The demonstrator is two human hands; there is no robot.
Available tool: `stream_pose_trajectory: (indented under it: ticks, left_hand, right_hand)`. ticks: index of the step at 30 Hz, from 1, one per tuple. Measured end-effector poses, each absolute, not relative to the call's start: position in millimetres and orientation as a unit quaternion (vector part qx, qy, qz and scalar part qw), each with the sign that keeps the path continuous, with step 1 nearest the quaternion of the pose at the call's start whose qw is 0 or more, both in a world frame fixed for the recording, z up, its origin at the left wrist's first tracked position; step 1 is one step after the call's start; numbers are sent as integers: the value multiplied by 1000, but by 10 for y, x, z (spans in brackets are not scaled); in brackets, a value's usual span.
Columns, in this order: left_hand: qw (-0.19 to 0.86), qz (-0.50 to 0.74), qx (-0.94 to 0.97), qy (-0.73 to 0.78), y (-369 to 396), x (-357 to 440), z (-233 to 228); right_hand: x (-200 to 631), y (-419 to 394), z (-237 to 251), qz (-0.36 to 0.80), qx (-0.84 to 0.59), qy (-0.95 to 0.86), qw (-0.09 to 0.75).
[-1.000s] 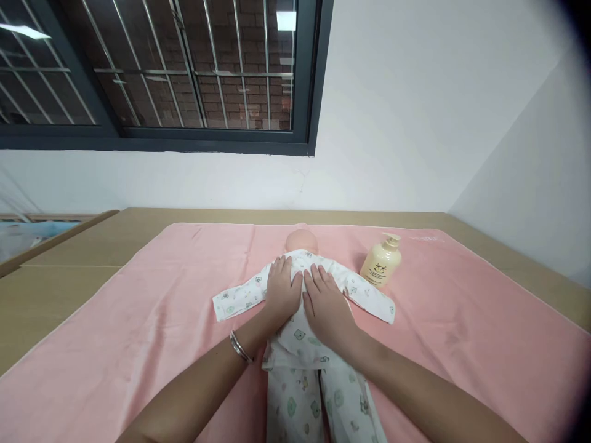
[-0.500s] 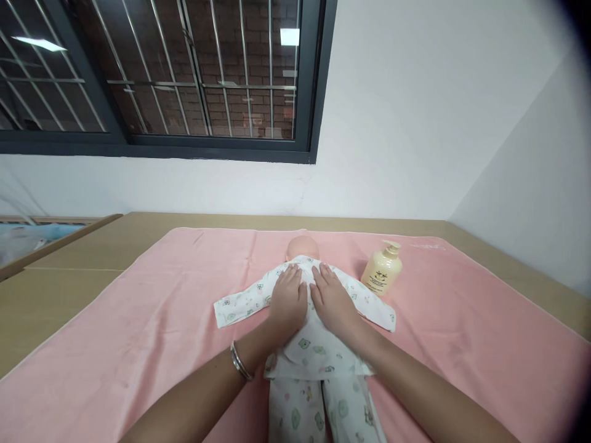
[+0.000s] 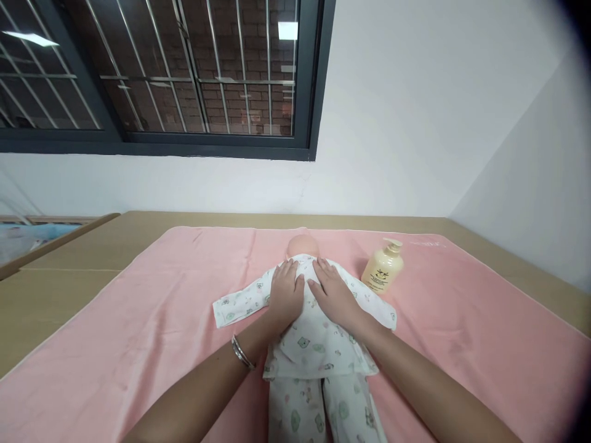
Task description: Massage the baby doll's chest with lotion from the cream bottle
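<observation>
1. Doll (image 3: 302, 246): in printed white pyjamas, lying mid-way on the pink towel (image 3: 138, 320), sleeves spread.
2. Left hand (image 3: 285, 292): open, palm flat on the doll's upper body; bracelet (image 3: 242, 353) at the wrist.
3. Right hand (image 3: 333, 294): open, flat, just beside the left.
4. Cream pump bottle (image 3: 382, 269): upright, near the doll's sleeve.
5. Tabletop (image 3: 55, 289): tan, under the towel.

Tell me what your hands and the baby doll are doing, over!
Left hand and right hand flat, open on doll in white printed pyjamas. Doll face-down on pink towel. Cream pump bottle beside, clear.
</observation>
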State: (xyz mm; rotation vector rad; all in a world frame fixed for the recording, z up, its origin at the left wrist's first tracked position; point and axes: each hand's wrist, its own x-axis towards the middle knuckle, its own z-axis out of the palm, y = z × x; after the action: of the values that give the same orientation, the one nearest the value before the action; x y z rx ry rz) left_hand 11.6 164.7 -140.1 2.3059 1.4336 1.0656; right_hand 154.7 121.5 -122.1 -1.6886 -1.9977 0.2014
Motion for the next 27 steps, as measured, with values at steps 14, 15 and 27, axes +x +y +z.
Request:
stream_pose_trajectory:
  ticks: [14,15,27]
  left_hand:
    - [99,381,786,477,1666,116,-1449]
    - [97,382,786,477,1667,116,-1450]
    - [-56,334,827,448,1393,205,-1412]
  right_hand:
    - [1539,1214,-1308,61,-620,-727,287]
    - [1536,1210,-1311,60,-620,-727,289]
    - [1761,1396,-1328,110,-582,-750,293]
